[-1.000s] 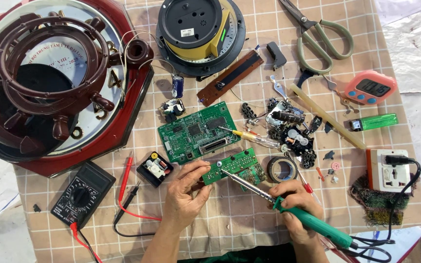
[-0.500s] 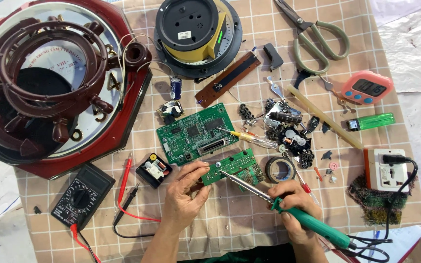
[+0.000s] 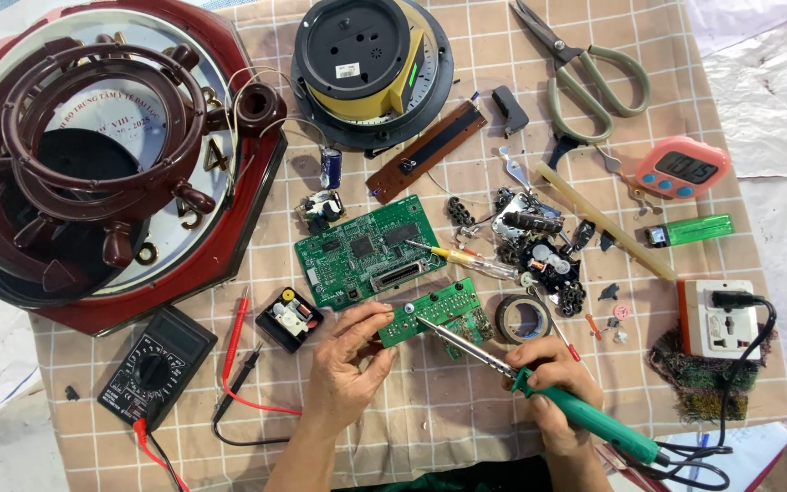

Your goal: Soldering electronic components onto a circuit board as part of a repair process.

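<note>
Left hand (image 3: 343, 364) steadying small circuit board (image 3: 437, 312); right hand (image 3: 553, 383) angling soldering iron (image 3: 539, 387) onto it

The soldering iron's (image 3: 585, 419) cord runs off the bottom edge, and the big clock case (image 3: 93, 182) is cut off at left.

Very little shifts across this second. My right hand (image 3: 553, 387) carries the green-handled soldering iron (image 3: 585, 415) a touch to the left, and its metal tip now sits at the upper left end of the small green circuit board (image 3: 439, 314), where before it lay nearer the middle. My left hand (image 3: 348, 364) slides slightly left with the board's edge pinched in its fingers (image 3: 371, 319). The whole view drifts a little, so the things on the counter (image 3: 430, 410) sit marginally lower in frame.
</note>
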